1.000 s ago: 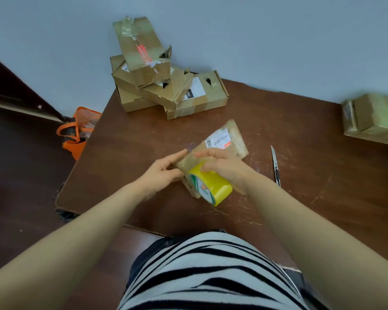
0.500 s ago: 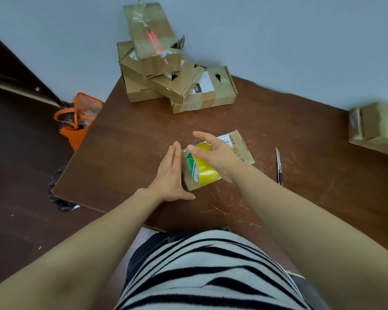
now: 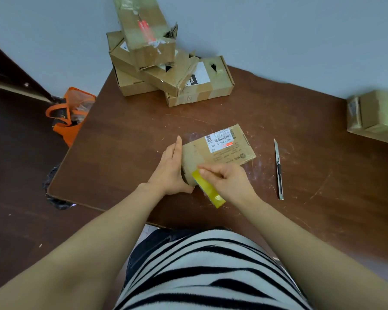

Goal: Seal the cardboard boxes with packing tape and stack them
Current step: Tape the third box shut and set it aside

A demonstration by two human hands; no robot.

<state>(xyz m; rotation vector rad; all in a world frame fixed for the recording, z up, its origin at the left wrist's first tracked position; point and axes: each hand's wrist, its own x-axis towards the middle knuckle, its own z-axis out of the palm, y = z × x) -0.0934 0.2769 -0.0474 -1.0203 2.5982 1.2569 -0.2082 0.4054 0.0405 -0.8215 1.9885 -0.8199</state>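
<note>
Box: the small box [image 3: 220,146], which was held up a second before, lay flat in the middle of the table [image 3: 121,142], label upward.
Tape roll: the yellow tape roll [image 3: 207,190] had moved from the top of the box down to its near edge, toward the person.
Right hand: the right hand [image 3: 229,182] had its fingers curled round the roll and gripped it.
Left hand: the left hand [image 3: 170,171] was pressed with straight fingers against the left end of the box and held nothing.
Meaning: probably a strip was being drawn over the near left corner; the sealing seemed only begun, and this box was not stacked.
Around: a leaning stack of boxes [image 3: 166,70] stood at the back, another box [image 3: 376,115] at the right edge, and an orange bag [image 3: 70,115] on the floor.
In the way: the cutter [image 3: 278,168] lay right of the box, apart from it; nothing blocked the way to the stack.
</note>
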